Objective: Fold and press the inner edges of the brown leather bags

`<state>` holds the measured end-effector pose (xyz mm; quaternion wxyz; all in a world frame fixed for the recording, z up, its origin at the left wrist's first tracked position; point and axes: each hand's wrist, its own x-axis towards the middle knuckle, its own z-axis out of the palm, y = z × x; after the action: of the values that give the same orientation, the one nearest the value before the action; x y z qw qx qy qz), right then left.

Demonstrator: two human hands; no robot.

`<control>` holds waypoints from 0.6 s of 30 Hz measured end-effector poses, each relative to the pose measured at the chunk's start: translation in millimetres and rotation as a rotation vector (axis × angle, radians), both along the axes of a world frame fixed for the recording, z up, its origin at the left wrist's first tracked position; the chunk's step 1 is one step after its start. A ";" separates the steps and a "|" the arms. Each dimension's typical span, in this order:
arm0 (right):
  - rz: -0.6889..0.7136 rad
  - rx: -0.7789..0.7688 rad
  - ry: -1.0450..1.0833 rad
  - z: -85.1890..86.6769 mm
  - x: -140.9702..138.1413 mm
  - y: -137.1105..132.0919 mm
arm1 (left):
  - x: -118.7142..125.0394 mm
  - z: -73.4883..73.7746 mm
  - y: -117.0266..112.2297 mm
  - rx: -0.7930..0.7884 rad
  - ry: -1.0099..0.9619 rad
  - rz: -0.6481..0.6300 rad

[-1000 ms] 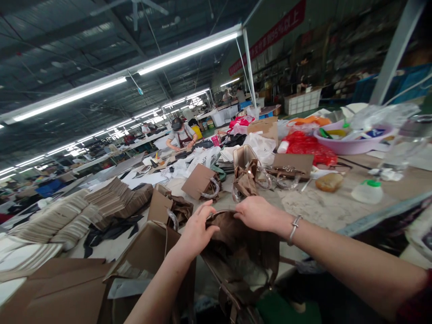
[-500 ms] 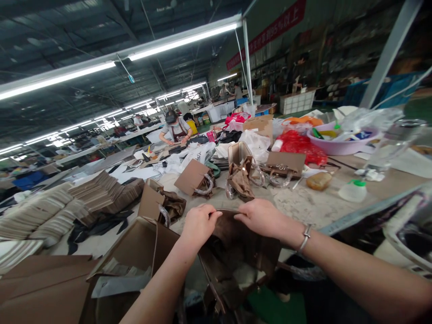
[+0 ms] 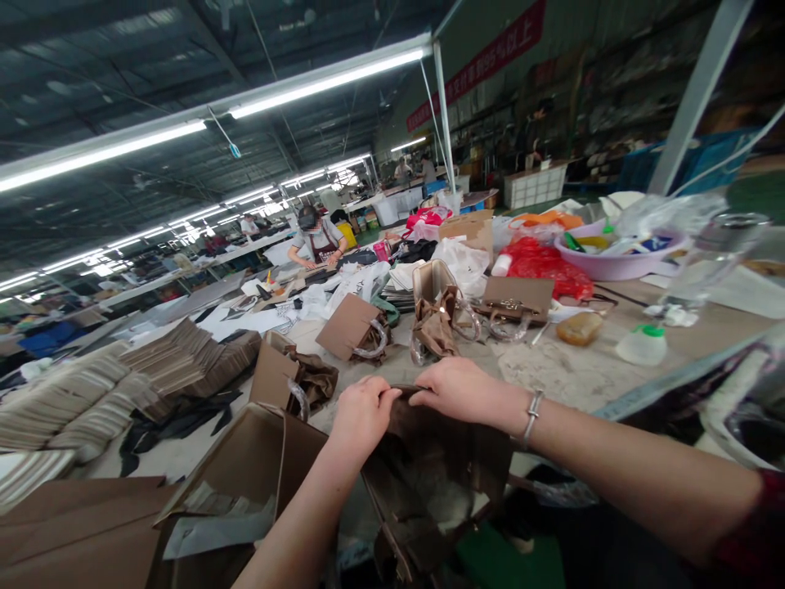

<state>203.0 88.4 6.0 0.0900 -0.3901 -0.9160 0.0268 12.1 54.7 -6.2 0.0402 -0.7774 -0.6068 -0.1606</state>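
A brown handbag (image 3: 438, 474) hangs at the near edge of the table, its mouth facing me and its pale inner bottom showing. My left hand (image 3: 366, 413) pinches the bag's top edge between thumb and fingers. Close beside it, my right hand (image 3: 463, 393) grips the same edge, a metal bracelet on its wrist. Only a short stretch of edge shows between the two hands. A plastic-wrapped handle (image 3: 561, 492) sticks out at the bag's right. To the left stands another open brown bag (image 3: 245, 458) with white paper inside.
Several part-made brown bags (image 3: 438, 315) lie beyond my hands. Stacked brown panels (image 3: 190, 356) fill the left. At right are a lilac basin (image 3: 604, 263), a green-capped bottle (image 3: 642, 345) and a clear jar (image 3: 717, 262). A co-worker (image 3: 316, 237) works across the table.
My right hand has shifted slightly left along the bag's edge, nearer my left hand. Both hands keep their hold, and the view has turned a little.
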 end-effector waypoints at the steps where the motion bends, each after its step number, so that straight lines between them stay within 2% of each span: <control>1: -0.005 0.010 -0.015 0.4 -2.3 0.1 | 0.0 -0.1 -0.1 0.002 0.003 0.001; 9: -0.047 0.037 -0.022 -4.2 -6.2 -3.3 | 6.3 0.0 2.6 -0.004 0.014 0.015; 12: -0.036 -0.004 0.018 -3.1 -3.9 -1.8 | 7.3 1.8 2.9 -0.024 -0.021 0.022; 15: -0.012 -0.034 0.087 -4.0 -4.8 0.6 | 6.9 0.9 2.4 -0.046 -0.114 0.024; 18: -0.002 0.016 0.113 -12.4 -11.3 6.3 | 2.6 -4.8 1.7 -0.057 -0.321 -0.022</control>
<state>191.7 94.7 -6.4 0.1448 -0.3883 -0.9092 0.0412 14.7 56.5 -11.0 -0.0811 -0.7492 -0.6013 -0.2656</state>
